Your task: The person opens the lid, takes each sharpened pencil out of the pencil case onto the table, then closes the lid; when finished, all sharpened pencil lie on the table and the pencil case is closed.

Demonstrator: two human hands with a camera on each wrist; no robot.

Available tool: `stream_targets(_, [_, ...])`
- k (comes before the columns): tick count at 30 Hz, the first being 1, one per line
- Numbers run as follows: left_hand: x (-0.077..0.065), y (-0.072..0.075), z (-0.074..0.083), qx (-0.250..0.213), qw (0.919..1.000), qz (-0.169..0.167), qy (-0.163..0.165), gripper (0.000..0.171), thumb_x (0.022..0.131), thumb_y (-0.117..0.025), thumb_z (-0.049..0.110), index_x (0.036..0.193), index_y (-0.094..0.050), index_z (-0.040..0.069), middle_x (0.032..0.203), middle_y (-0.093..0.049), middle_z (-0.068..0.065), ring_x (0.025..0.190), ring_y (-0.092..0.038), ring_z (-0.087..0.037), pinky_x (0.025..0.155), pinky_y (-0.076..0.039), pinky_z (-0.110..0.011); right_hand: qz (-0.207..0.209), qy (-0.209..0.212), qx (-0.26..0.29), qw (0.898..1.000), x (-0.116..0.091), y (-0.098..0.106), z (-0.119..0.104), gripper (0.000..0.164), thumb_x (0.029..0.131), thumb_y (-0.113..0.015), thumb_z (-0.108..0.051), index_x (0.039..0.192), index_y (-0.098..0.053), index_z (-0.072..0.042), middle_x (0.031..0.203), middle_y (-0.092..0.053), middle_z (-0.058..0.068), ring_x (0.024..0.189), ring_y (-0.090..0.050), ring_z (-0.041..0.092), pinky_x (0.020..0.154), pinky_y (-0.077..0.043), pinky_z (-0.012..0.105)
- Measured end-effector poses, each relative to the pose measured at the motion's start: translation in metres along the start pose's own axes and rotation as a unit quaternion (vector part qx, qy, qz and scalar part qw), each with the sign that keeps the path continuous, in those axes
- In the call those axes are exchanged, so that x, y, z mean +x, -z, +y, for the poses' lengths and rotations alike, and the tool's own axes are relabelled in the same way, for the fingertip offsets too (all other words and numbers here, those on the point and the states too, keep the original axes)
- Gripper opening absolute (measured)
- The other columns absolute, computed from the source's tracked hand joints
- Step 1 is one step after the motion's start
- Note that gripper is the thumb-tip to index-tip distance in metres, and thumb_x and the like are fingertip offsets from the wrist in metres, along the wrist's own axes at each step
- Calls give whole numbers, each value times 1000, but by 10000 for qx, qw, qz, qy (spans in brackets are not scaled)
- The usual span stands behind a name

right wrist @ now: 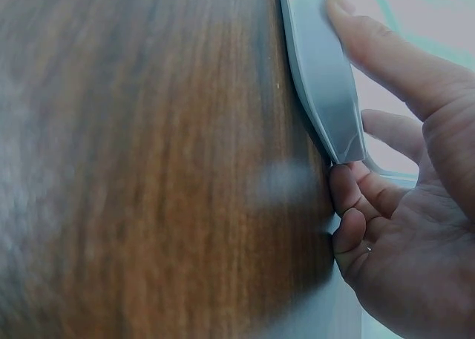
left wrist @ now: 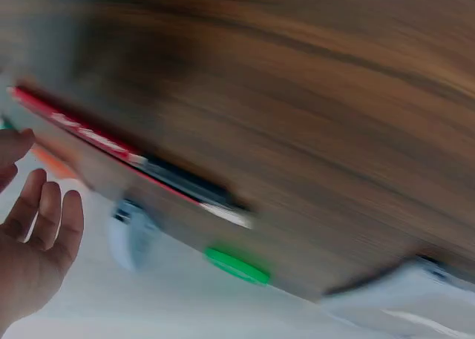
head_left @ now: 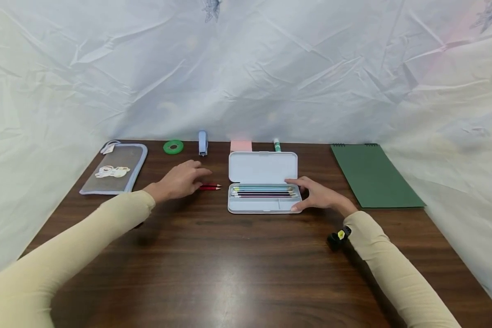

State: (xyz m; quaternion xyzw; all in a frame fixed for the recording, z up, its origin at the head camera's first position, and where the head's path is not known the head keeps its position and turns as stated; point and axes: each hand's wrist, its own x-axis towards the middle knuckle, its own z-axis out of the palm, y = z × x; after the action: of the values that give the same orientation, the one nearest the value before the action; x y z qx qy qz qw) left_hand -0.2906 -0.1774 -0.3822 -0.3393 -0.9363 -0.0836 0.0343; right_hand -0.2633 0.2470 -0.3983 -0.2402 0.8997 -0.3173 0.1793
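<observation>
An open light-blue pencil case [head_left: 252, 206] lies in the middle of the table, its lid [head_left: 263, 167] folded back. Several pencils [head_left: 264, 188] fill its long compartment; the small front compartments are bare. My right hand [head_left: 319, 195] grips the right end of the case, thumb at the front corner and fingers toward the hinge side. In the right wrist view the case [right wrist: 323, 64] sits between thumb and fingers. Left of the case lie two red pencils [head_left: 210, 187]. My left hand [head_left: 179, 180] hovers over their left ends, fingers spread and relaxed. The left wrist view is blurred, showing a red pencil [left wrist: 89, 133] apart from the fingers.
A mesh zip pouch [head_left: 114, 171] lies at the far left. Green tape [head_left: 173, 146], a blue stapler [head_left: 202, 143], pink sticky notes [head_left: 241, 146] and a glue stick [head_left: 277, 145] line the back edge. A green spiral sketchbook [head_left: 377, 177] rests at right; a plastic sheet [head_left: 246, 68] hangs behind.
</observation>
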Motion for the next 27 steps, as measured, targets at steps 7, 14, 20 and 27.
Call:
stream_targets(7, [49, -7, 58, -1050, 9900, -322, -881, 39, 91, -70, 6, 130, -67, 8, 116, -63, -12, 107, -57, -25, 92, -49, -40, -12, 45, 44, 10000, 0, 1, 1, 90, 83, -82, -28, 155, -34, -6, 129, -44, 21, 105, -43, 28, 89, -39, 42])
stream_targets(14, [83, -19, 96, -1015, 9709, -1334, -1708, 40, 95, -62, 2, 134, -65, 11, 127, -63, -11, 119, -57, -24, 104, -46, -39, -85, 20, 77, 9999, 3, -5, 1, 90, 83, -81, -31, 156, -34, -9, 131, -44, 21, 106, -43, 28, 90, -39, 42])
stream_targets(20, [93, -16, 105, -946, 9652, -1741, -1709, 41, 97, -56, -1, 135, -63, 10, 131, -63, -12, 125, -57, -25, 108, -44, -42, -62, 3, 65, 10000, 6, -4, 0, 89, 83, -81, -30, 156, -35, -10, 126, -45, 20, 103, -43, 28, 87, -39, 41])
stream_targets(27, [98, -13, 110, -854, 9654, -1893, -1579, 44, 96, -51, -6, 135, -64, 10, 131, -65, -11, 126, -58, -25, 108, -44, -39, -80, -26, 81, 9999, 5, -1, -1, 89, 83, -81, -31, 156, -34, -10, 131, -43, 21, 108, -43, 30, 91, -39, 44])
